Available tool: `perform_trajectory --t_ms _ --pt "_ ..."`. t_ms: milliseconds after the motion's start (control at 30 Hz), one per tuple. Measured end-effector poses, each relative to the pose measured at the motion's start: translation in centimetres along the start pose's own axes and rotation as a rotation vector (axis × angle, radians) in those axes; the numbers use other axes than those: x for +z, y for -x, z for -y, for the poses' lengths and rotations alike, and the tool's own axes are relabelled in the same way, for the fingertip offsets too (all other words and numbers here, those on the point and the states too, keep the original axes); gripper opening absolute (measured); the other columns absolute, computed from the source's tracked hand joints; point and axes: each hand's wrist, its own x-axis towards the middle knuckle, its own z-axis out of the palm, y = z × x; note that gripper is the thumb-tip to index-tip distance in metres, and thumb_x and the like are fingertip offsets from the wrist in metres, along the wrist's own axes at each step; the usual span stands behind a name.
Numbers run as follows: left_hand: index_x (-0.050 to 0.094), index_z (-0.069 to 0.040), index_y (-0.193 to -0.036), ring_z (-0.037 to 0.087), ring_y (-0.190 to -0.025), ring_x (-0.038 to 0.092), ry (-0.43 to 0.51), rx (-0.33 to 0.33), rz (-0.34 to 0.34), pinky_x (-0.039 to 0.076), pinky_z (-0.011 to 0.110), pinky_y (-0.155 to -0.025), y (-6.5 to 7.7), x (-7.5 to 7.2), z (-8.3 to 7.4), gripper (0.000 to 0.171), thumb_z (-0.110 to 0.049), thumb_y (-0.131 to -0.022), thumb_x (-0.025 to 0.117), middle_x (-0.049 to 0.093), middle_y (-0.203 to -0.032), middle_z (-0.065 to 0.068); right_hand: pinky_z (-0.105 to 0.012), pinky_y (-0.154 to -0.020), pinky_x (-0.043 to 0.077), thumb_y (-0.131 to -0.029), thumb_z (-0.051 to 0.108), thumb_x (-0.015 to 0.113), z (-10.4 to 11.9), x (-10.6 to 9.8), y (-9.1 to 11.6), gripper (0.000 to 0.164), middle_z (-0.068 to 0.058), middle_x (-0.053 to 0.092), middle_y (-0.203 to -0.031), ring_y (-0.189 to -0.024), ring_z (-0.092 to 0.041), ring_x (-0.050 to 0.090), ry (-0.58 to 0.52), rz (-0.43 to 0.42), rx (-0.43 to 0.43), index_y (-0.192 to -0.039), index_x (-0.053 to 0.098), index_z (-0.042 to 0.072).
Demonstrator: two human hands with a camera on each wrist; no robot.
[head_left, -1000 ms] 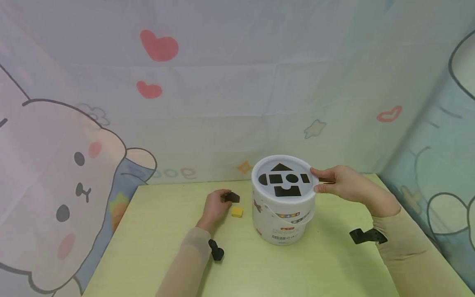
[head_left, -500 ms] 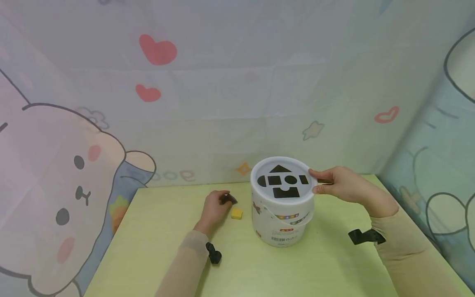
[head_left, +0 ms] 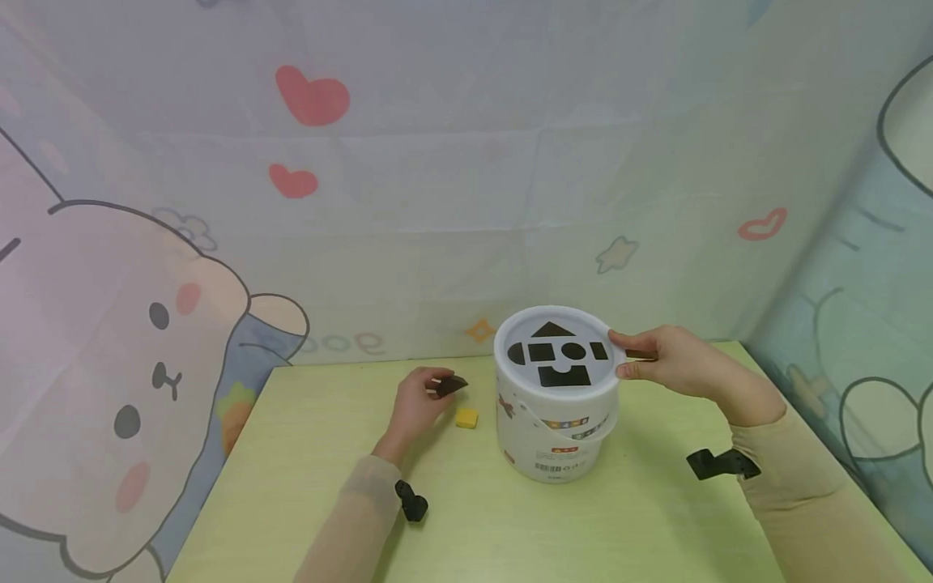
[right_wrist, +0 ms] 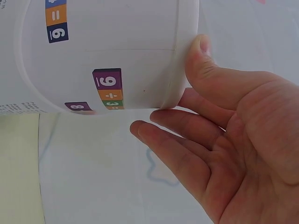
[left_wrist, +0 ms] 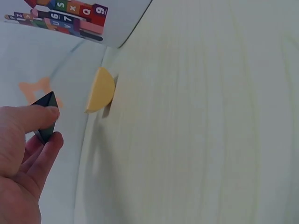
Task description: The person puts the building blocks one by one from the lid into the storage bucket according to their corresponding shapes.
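Observation:
My left hand (head_left: 417, 405) pinches a small dark triangular block (left_wrist: 46, 126) between thumb and fingers, to the left of a white bucket (head_left: 551, 437). The bucket stands upright, and its lid (head_left: 576, 324) has several shaped cut-outs: a triangle, a half circle, a circle, rectangles and a notched one. At the lid's right side my right hand (head_left: 674, 362) grips the rim, with the thumb (right_wrist: 203, 56) against it and the fingers around the edge. A yellow half-round block (left_wrist: 101, 91) rests on the table between the left hand and the bucket.
The pale green table (head_left: 291, 470) meets a printed cloth backdrop (head_left: 437, 243) close behind the bucket. A thin white handle (head_left: 594, 436) hangs across the bucket's front. Dark wrist mounts (head_left: 412, 502) sit on both forearms.
The dark block has turned in my left fingers, and that hand has shifted slightly left and away from me. My right hand and the bucket stay as they were.

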Motion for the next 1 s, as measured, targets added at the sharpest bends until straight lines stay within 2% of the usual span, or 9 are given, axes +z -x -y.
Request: perform_trajectory --t_ms 267,467,567,700,833,1000 --pt "0.072 0.001 -0.134 0.03 -0.103 0.075 0.028 0.033 -0.029 0.064 0.032 -0.086 -0.2 -0.7 -1.9 0.038 -0.003 -0.097 0.079 0.073 -0.121 0.017 -0.059 -0.105 0.053 -0.102 0.026 0.075 0.0 0.0 0.1 0.066 -0.026 0.055 -0.149 -0.134 -0.046 0.059 -0.005 0.001 0.003 -0.154 0.049 -0.005" --pt "0.066 0.002 -0.143 0.029 -0.103 0.078 0.009 0.089 -0.041 0.064 0.031 -0.085 -0.6 -1.9 -4.6 0.042 -0.008 -0.103 0.073 0.075 -0.124 0.022 -0.059 -0.105 0.053 -0.102 0.026 0.076 -0.1 0.0 0.1 0.065 -0.025 0.056 -0.148 -0.133 -0.046 0.059 -0.008 -0.008 -0.005 -0.154 0.05 -0.005" --pt "0.065 0.003 -0.143 0.026 -0.093 0.079 -0.023 0.153 -0.066 0.063 0.029 -0.074 -0.4 -2.4 -6.1 0.041 -0.012 -0.106 0.07 0.078 -0.116 0.02 -0.06 -0.106 0.052 -0.102 0.026 0.076 0.0 -0.1 0.2 0.065 -0.023 0.057 -0.148 -0.133 -0.045 0.06 -0.008 -0.013 -0.003 -0.154 0.05 -0.004" --pt "0.069 0.003 -0.139 0.023 -0.083 0.079 -0.027 0.23 -0.112 0.053 0.025 -0.057 -0.3 -2.8 -8.0 0.039 -0.016 -0.105 0.071 0.079 -0.109 0.018 -0.06 -0.106 0.052 -0.102 0.027 0.076 0.1 -0.1 0.2 0.066 -0.023 0.056 -0.148 -0.133 -0.045 0.06 -0.013 -0.014 -0.002 -0.154 0.05 -0.004" --pt "0.072 0.001 -0.135 0.025 -0.083 0.08 0.016 0.278 -0.159 0.055 0.02 -0.059 -0.1 -2.8 -9.5 0.036 -0.016 -0.103 0.074 0.078 -0.111 0.02 -0.06 -0.106 0.053 -0.102 0.027 0.076 0.2 -0.1 0.2 0.065 -0.024 0.057 -0.148 -0.133 -0.045 0.06 -0.009 -0.014 0.001 -0.154 0.05 -0.003" --pt "0.077 0.002 -0.127 0.027 -0.083 0.08 0.057 0.34 -0.224 0.063 0.027 -0.066 0.1 -2.4 -11.3 0.031 -0.013 -0.099 0.079 0.078 -0.108 0.02 -0.06 -0.105 0.053 -0.102 0.026 0.076 0.3 0.0 0.2 0.065 -0.025 0.057 -0.148 -0.132 -0.046 0.061 -0.002 -0.013 0.001 -0.153 0.051 -0.004"
